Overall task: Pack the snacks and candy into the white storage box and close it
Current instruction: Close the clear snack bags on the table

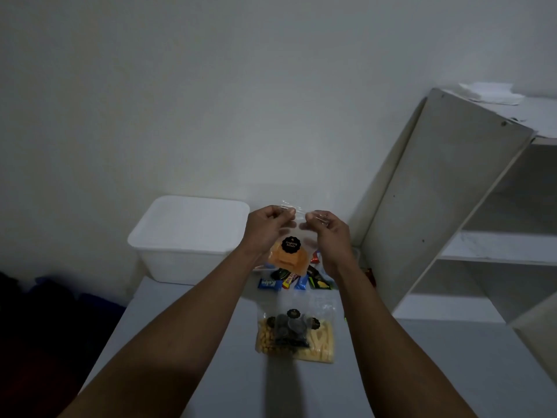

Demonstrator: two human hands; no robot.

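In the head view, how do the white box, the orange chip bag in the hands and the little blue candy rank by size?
1. white box
2. orange chip bag, pinched by the left hand and right hand; lifted nearer the camera, so it may look oversized
3. blue candy, clearly smallest

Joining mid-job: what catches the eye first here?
The left hand and right hand pinch the top of a clear plastic bag of orange chips, held up mid-frame. Left of it stands the lidded white plastic storage box; more clear snack bags lie nearer on the grey table.
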